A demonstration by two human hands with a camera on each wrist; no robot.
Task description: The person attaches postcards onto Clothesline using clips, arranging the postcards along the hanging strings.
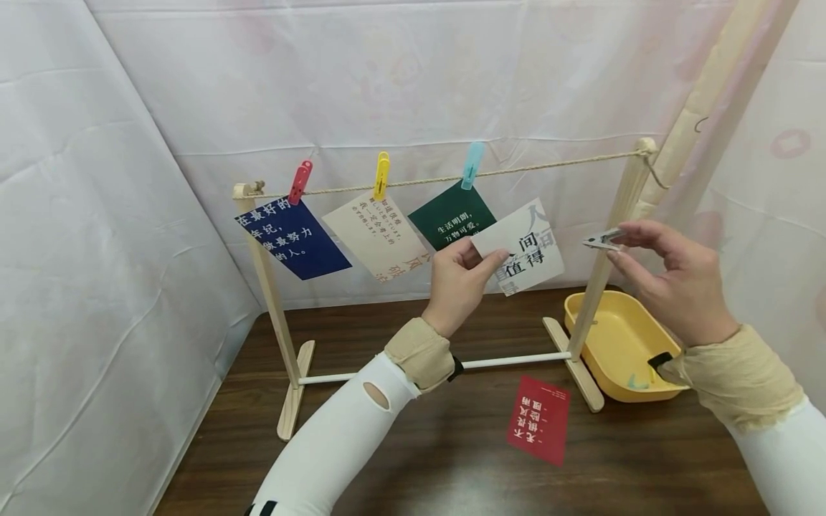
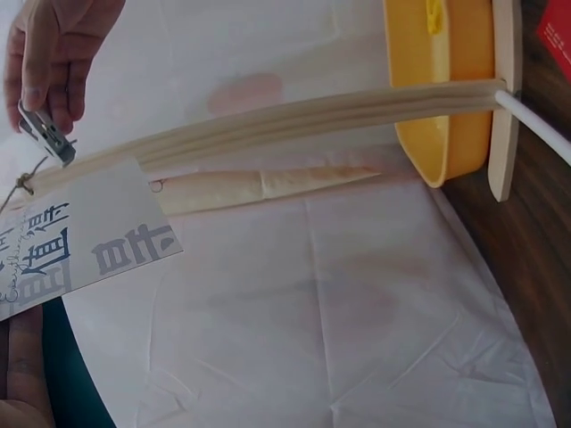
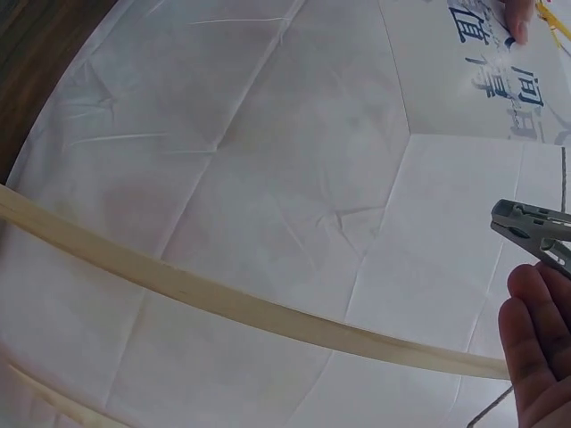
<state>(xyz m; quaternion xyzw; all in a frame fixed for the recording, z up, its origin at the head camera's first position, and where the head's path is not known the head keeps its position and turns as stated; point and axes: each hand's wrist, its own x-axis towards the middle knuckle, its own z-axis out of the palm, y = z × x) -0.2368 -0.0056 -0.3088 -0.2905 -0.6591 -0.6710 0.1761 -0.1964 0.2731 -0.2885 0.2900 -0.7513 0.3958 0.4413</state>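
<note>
My left hand (image 1: 457, 283) pinches a white card (image 1: 525, 247) with black and grey characters, held just below the rope (image 1: 548, 166). To its right, my right hand (image 1: 684, 279) pinches a grey clothespin (image 1: 603, 239) between thumb and fingers; its tip points left toward the card. In the right wrist view the clothespin (image 3: 535, 230) shows its jaws slightly apart. Along the rope, a red clothespin (image 1: 300, 182) holds a blue card (image 1: 293, 240), a yellow clothespin (image 1: 381, 175) a cream card (image 1: 374, 233), and a light-blue clothespin (image 1: 472, 165) a dark green card (image 1: 448, 215), partly hidden by the white card.
The rope runs between the posts of a wooden stand (image 1: 274, 301) with a white crossbar (image 1: 516, 360). A red card (image 1: 539, 421) lies on the brown table (image 1: 452, 466). A yellow basin (image 1: 626, 337) with a light-blue piece inside stands at the right, behind the right arm. White cloth hangs behind.
</note>
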